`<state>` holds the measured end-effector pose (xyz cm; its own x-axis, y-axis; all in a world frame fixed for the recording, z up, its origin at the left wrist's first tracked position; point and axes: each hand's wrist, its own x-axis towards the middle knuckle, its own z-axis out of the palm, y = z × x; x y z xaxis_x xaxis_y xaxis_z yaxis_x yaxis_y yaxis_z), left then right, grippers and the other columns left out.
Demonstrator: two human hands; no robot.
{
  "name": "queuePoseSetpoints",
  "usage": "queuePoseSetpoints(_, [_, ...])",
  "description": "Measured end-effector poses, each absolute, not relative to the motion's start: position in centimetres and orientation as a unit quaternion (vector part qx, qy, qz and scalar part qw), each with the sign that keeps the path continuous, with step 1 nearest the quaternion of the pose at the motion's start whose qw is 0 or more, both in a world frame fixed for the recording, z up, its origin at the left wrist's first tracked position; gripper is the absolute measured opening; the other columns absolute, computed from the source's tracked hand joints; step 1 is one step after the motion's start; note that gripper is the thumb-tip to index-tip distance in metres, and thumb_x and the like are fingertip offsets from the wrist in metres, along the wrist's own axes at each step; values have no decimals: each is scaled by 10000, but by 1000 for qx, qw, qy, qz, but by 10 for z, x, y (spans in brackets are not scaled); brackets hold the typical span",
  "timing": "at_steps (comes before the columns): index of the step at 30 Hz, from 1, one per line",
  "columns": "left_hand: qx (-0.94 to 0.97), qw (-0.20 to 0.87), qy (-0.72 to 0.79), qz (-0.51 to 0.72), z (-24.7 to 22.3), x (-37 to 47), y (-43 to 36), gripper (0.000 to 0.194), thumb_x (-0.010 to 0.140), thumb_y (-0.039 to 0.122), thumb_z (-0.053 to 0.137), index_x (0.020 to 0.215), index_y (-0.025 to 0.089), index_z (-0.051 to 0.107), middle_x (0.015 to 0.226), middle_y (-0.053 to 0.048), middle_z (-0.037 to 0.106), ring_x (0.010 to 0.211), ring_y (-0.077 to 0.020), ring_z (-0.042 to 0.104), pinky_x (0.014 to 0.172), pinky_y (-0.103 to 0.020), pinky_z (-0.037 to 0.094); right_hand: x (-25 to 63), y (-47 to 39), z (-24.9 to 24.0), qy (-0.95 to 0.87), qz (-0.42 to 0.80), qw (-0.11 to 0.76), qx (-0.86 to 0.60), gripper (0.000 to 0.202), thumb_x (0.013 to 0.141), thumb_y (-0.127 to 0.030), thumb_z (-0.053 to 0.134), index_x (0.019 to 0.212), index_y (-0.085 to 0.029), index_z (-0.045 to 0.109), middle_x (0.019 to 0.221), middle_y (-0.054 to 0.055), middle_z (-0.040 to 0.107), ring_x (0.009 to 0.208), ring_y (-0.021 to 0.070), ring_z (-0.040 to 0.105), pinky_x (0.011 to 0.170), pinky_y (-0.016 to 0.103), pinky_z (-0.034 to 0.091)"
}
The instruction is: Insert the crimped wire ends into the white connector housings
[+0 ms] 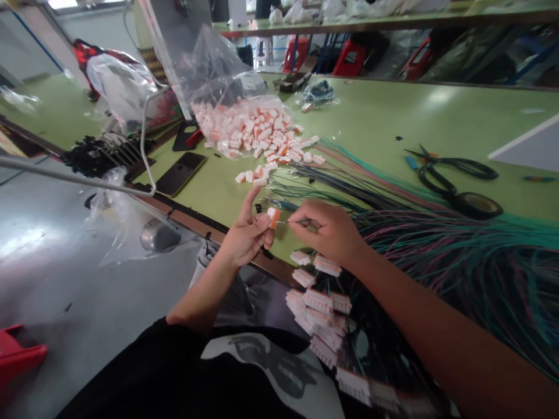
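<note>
Between the thumb and fingers of my left hand [247, 235] is a white and orange connector housing [273, 217], with the index finger stretched out. Just to its right, my right hand [325, 230] pinches a thin wire [288, 221] whose tip points at the housing. I cannot tell whether the tip has entered it. Beyond my hands, loose connector housings [266, 131] spill from a clear plastic bag [218, 75]. Long green, pink and black wires [414, 233] fan out to the right. Below my right hand, several white connectors [318, 299] hang on wires at the table edge.
Black-handled scissors [454, 166] and a roll of black tape [476, 205] lie on the right of the green table [371, 116]. A phone [182, 173] rests near the left edge. A bent metal rod [144, 145] crosses at left; a red stool [21, 355] stands below.
</note>
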<state>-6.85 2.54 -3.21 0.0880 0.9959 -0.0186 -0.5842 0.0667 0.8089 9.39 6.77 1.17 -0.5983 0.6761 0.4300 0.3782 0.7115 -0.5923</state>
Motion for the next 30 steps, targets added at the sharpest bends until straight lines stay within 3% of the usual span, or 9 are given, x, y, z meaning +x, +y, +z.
queuePoseSetpoints(3, [335,660,314,595,-32,-68,25,755,709,287,720,1365,315,347,551,87,506,401,-57,481,378,-171,349,93,67,10,-873,196,322,-310,116,708,-151,456,606,-192,495,591,-14,512,588,100,478,603,222,373])
queuePoseSetpoints(5, [334,662,311,594,-34,-68,25,543,687,314,737,1192,256,548,550,72,508,406,-52,481,385,-172,364,92,66,10,-876,177,311,-324,114,695,-145,447,596,-193,476,589,-12,506,580,102,467,597,226,363])
queuePoseSetpoints(7, [330,661,305,600,-35,-67,25,376,671,326,747,1015,220,638,545,61,509,415,-51,486,391,-171,378,91,65,9,-878,163,296,-338,110,683,-147,442,587,-196,458,583,-11,500,571,102,455,579,226,348])
queuePoseSetpoints(12, [331,655,304,607,-36,-65,25,256,697,305,729,929,222,660,554,53,518,435,-56,501,397,-170,394,90,66,6,-879,141,278,-360,97,677,-162,440,587,-200,444,588,-2,508,592,113,471,557,224,333])
queuePoseSetpoints(30, [331,636,308,625,-35,-61,24,308,645,318,769,902,207,641,540,67,547,400,-59,521,389,-176,392,89,62,8,-900,63,224,-369,135,711,-159,424,593,-188,483,607,12,510,594,119,451,551,243,287])
